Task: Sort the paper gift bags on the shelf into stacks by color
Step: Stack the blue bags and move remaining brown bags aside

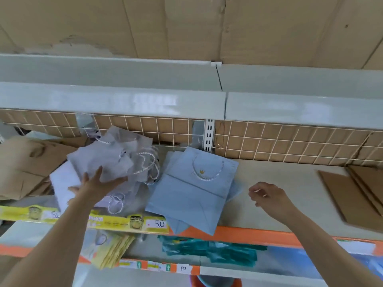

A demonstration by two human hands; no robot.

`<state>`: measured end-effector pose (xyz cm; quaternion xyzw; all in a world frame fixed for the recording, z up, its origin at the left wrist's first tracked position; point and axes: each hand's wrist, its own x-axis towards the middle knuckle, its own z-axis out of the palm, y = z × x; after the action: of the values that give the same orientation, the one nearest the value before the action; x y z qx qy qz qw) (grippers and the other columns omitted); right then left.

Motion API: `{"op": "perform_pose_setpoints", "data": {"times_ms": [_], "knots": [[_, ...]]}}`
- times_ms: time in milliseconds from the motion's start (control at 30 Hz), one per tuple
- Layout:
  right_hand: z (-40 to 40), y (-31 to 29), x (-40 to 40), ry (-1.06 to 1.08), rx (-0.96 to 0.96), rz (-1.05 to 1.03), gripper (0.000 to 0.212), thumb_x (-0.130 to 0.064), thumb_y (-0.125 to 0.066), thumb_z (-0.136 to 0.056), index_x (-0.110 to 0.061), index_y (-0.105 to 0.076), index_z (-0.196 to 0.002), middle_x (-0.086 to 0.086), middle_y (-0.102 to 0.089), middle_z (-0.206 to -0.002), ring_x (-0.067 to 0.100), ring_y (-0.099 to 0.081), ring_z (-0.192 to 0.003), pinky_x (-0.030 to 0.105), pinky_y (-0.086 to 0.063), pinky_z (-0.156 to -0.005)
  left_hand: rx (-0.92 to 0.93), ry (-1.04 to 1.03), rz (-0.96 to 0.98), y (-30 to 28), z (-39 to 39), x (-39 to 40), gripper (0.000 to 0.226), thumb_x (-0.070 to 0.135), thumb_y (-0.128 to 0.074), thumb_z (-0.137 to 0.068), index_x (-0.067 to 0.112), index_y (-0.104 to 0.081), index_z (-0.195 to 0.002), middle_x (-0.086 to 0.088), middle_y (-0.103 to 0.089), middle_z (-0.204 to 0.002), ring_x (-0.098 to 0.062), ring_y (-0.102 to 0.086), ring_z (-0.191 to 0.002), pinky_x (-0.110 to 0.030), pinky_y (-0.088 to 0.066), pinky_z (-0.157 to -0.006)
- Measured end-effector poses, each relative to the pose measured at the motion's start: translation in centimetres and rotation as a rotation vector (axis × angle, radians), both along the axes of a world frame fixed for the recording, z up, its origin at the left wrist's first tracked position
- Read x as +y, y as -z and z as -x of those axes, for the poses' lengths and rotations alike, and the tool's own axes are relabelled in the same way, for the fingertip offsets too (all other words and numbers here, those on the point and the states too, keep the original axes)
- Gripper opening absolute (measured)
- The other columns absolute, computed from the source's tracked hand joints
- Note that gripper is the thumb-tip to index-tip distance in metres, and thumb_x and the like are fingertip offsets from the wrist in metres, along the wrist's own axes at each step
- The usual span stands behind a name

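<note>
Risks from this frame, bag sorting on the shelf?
1. The blue bags overhang the shelf's front edge; a nudge might tip them off.
2. The white bags lie jumbled with loose rope handles; the left hand reaching in may drag several at once.
3. The right hand hovers beside the blue stack and could knock it.

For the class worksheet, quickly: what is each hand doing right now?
Left hand: open, fingers spread on the grey bags.
Right hand: loosely curled, holding nothing, over the shelf.
</note>
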<state>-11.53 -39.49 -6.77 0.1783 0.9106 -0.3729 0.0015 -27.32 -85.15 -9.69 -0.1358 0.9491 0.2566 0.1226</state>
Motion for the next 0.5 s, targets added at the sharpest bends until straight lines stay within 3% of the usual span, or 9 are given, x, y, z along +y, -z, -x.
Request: {"op": "perform_pose_setpoints", "data": {"times_ms": [133, 267, 367, 500], "knots": [[2.6, -0.4, -4.3, 0.069, 0.011, 0.000, 0.010, -0.023, -0.058, -0.090, -0.018, -0.067, -0.090, 0.004, -0.070, -0.086, 0.023, -0.068, -0.079, 0.028, -0.047, -0.069, -0.035, 0.077, 0.012, 0.3, 2.3, -0.5, 0.127, 0.098, -0.044, -0.037, 0.050, -0.008, -0.149, 0.002, 0.003, -0.163, -0.032, 0.004, -0.148, -0.065, -0.003, -0.113], [4.5, -0.3, -8.2, 0.104, 0.001, 0.028, 0.011, -0.025, -0.058, -0.089, -0.019, -0.066, -0.090, 0.002, -0.070, -0.088, 0.019, -0.068, -0.080, 0.026, -0.048, -0.067, -0.047, 0.308, 0.203, 0.7, 4.0, 0.7, 0.140, 0.103, -0.043, -0.024, 0.058, 0.018, -0.141, 0.007, 0.019, -0.160, -0.040, 0.012, -0.146, -0.069, -0.008, -0.108], [5.4, -0.1, -10.3, 0.133, -0.015, 0.034, 0.013, -0.026, -0.056, -0.089, -0.018, -0.066, -0.092, 0.003, -0.069, -0.091, 0.022, -0.067, -0.084, 0.032, -0.052, -0.076, 0.006, 0.378, 0.268, 1.1, 5.5, 1.2, 0.135, 0.105, -0.036, -0.021, 0.064, 0.020, -0.136, 0.011, 0.021, -0.159, -0.048, 0.013, -0.143, -0.072, -0.009, -0.104], [5.5, 0.1, -11.8, 0.167, -0.061, 0.027, 0.012, -0.028, -0.054, -0.090, -0.023, -0.064, -0.086, 0.001, -0.069, -0.087, 0.021, -0.068, -0.084, 0.029, -0.051, -0.067, 0.046, 0.486, 0.283, 1.4, 8.3, 1.3, 0.129, 0.105, -0.037, -0.026, 0.065, 0.020, -0.135, 0.008, 0.024, -0.159, -0.047, 0.016, -0.142, -0.071, -0.006, -0.106]]}}
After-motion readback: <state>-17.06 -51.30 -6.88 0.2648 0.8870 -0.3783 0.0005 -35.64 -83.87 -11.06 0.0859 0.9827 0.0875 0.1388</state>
